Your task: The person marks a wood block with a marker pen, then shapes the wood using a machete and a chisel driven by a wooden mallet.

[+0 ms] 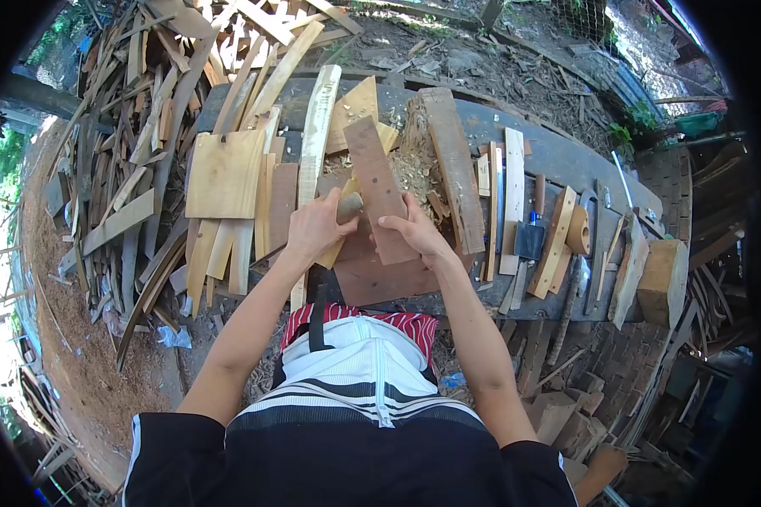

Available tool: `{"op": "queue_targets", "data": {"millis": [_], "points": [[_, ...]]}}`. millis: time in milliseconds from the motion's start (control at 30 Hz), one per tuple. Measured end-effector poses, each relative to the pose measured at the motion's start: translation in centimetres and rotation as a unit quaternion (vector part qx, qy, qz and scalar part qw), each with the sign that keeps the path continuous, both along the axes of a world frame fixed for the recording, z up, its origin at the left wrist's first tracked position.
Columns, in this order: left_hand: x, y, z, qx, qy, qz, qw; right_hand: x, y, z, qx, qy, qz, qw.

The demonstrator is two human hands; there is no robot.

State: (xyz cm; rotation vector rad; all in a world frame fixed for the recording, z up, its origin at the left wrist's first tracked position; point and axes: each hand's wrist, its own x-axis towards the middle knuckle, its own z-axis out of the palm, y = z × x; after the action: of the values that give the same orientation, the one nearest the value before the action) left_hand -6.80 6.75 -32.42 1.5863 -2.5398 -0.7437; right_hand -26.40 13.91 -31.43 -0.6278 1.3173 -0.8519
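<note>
My left hand (pixel 315 226) is closed around a short wooden tool handle (pixel 350 205) that rests against the left edge of a dark brown board (pixel 377 182). My right hand (pixel 416 232) grips the near end of that board, which lies slanted on the workbench (pixel 558 160) and points away from me. Wood shavings (pixel 414 169) lie piled just beyond the board. Under it sits a wider dark panel (pixel 372 280).
Flat pale boards (pixel 226 175) and strips lie stacked to the left on the bench. A thick plank (pixel 455 165) runs alongside on the right. Hand tools, a scraper (pixel 530 241) and a wood block (pixel 663 279) lie at the right. A heap of offcuts (pixel 127 135) fills the far left.
</note>
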Motion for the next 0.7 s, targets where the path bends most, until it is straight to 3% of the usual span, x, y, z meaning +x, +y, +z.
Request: {"op": "queue_targets", "data": {"millis": [67,167,267,367,400,467,533,567,633,667,700], "points": [[0.3,-0.1,0.1,0.005,-0.002,-0.012,1.0,-0.3,0.2,0.3,0.055,-0.058,-0.003,0.997],[1.3,-0.7,0.5,0.002,0.032,-0.014,0.999,-1.1,0.7,-0.4,-0.031,0.037,0.026,0.998],[1.9,-2.4,4.2,-0.044,0.194,0.037,0.979,-1.8,1.6,-0.5,-0.039,0.065,0.064,0.995],[2.1,-5.2,8.2,0.016,0.375,0.15,0.915,-1.4,1.7,1.0,0.007,0.028,0.088,0.996],[1.7,-5.6,9.3,0.014,0.377,0.151,0.914,-1.3,1.6,1.4,0.017,0.031,0.085,0.996],[0.0,-5.9,11.0,0.129,0.64,0.174,0.737,-0.9,1.6,1.6,0.024,0.036,0.083,0.996],[-1.6,-5.7,10.8,0.12,0.668,0.177,0.712,-0.2,2.0,1.1,-0.051,0.185,0.064,0.979],[-2.3,-5.6,10.5,0.113,0.695,0.181,0.686,-0.2,2.2,0.5,-0.051,0.186,0.063,0.979],[-3.2,-5.3,9.6,0.11,0.695,0.19,0.685,-0.1,2.8,-1.0,-0.091,0.092,-0.1,0.986],[-3.6,-5.1,9.3,0.105,0.7,0.204,0.677,-0.6,2.9,-1.4,-0.088,0.091,-0.1,0.987],[-4.0,-5.2,9.0,0.099,0.705,0.215,0.669,-1.6,2.8,-1.6,-0.07,0.172,-0.053,0.981]]}}
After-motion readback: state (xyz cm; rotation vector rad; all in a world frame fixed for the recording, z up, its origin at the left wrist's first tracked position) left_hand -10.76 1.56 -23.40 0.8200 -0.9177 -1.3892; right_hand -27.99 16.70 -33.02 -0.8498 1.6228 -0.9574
